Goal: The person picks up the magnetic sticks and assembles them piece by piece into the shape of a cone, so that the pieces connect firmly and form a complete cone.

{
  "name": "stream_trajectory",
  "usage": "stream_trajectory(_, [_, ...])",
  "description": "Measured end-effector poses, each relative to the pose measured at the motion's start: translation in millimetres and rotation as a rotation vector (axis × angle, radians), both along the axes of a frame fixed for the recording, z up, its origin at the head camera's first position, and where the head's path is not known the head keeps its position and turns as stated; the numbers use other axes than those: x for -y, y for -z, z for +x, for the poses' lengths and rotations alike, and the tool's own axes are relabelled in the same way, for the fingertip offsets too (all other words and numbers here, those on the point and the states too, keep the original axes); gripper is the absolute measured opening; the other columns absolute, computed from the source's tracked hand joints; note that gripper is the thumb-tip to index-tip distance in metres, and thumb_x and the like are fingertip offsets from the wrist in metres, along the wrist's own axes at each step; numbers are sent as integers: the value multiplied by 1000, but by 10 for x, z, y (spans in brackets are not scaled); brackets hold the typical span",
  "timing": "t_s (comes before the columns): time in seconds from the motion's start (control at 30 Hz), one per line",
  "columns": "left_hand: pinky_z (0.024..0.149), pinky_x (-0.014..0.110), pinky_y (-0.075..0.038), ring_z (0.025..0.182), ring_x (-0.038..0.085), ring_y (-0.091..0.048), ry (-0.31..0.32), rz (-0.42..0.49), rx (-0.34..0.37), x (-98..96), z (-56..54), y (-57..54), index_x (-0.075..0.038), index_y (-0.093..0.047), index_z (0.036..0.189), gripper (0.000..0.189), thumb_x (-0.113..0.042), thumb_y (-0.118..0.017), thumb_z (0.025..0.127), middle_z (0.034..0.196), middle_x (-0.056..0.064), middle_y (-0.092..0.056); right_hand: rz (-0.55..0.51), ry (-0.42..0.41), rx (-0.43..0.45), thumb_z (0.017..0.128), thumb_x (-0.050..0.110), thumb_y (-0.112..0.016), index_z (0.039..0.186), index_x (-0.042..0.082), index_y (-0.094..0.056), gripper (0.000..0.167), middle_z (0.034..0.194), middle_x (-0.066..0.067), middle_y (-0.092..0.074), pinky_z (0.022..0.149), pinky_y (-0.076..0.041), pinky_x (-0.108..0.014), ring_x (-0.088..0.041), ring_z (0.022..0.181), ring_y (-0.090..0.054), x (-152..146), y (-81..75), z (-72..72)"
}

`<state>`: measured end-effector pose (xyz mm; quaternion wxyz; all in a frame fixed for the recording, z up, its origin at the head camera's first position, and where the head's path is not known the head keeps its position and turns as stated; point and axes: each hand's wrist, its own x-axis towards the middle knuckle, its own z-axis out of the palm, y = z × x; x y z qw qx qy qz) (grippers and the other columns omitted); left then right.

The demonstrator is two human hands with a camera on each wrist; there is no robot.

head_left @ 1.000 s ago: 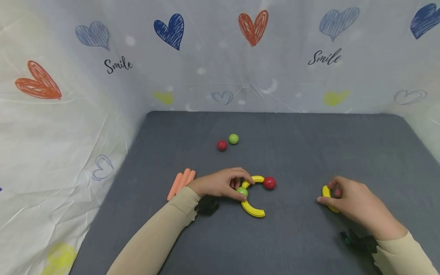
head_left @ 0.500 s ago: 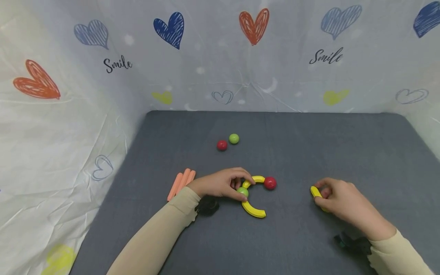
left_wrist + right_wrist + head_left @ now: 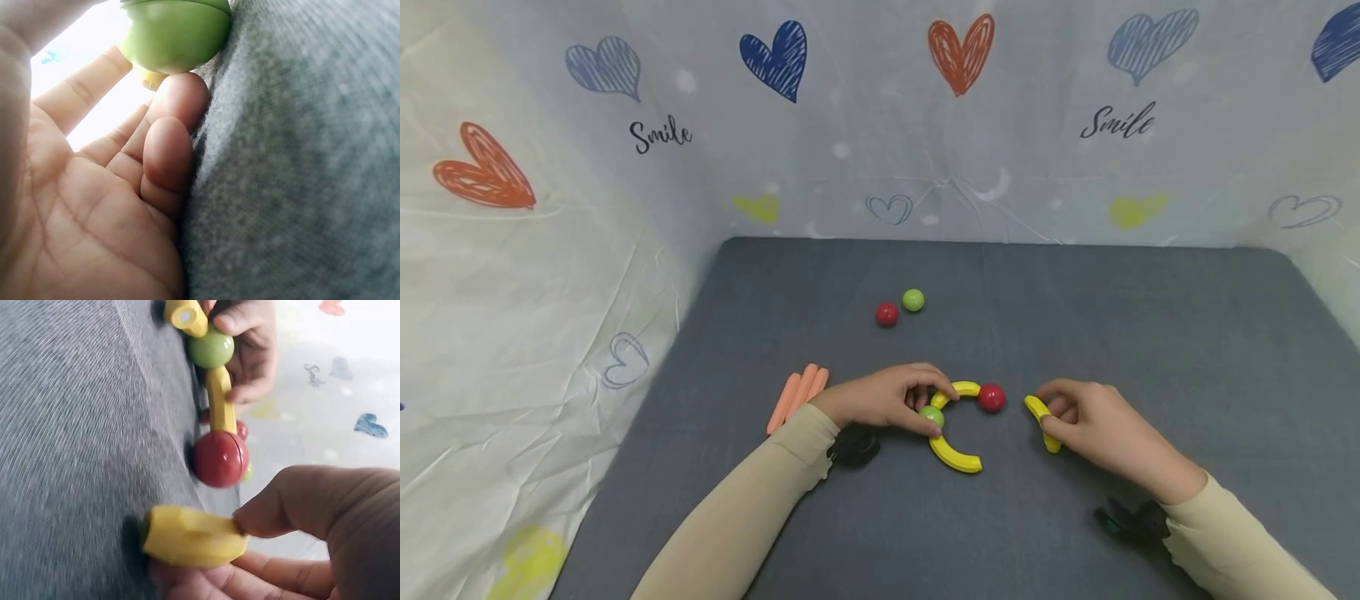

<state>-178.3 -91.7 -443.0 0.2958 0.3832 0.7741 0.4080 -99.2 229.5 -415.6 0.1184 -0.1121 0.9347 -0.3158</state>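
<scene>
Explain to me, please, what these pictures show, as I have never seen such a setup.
No machine here, only a person's bare hands: the left hand and the right hand. The wide picture comes from a camera on the head, the two close ones from one on each wrist. On the gray surface, the left hand grips around a green ball set between two curved yellow rods; a red ball ends the farther one. The right hand pinches a separate yellow rod. Farther off lie a loose red ball and a loose green ball; salmon-colored sticks lie at left.
</scene>
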Motion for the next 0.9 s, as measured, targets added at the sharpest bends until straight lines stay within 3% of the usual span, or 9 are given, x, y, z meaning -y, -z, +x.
stream_trajectory(0.17, [75,23,-48,84,11,-54,1,-5,-1,-12,-16,7,-17,-67,135,45,-21,-83,93,117,-6,-59,-72,-18,35,92,8,-67,125,0,-70,34,95,-2,-72,63,-51,-28,-14,78,-65,71,27,-48])
stream_trajectory(0.47, [74,24,-48,83,12,-54,4,-3,10,-15,-16,8,-17,-67,135,45,-23,-83,93,117,-6,-60,-194,-35,111,95,4,-61,130,0,-66,35,89,-3,-68,53,-45,-27,-12,59,-55,70,94,-53])
stream_trajectory(0.77, [75,24,-48,83,13,-55,1,-1,21,-1,-10,0,-18,-68,135,45,-23,-83,93,118,-6,-60,-264,-50,157,96,0,-56,130,1,-64,35,89,-4,-68,58,-52,-30,-16,64,-62,78,139,-68])
stream_trajectory(0.9, [75,24,-48,83,13,-55,3,1,22,0,-11,1,-17,-67,135,46,-22,-83,93,119,-6,-60,-279,-45,155,97,0,-57,130,0,-64,34,95,-6,-71,60,-54,-29,-15,66,-63,94,139,-58])
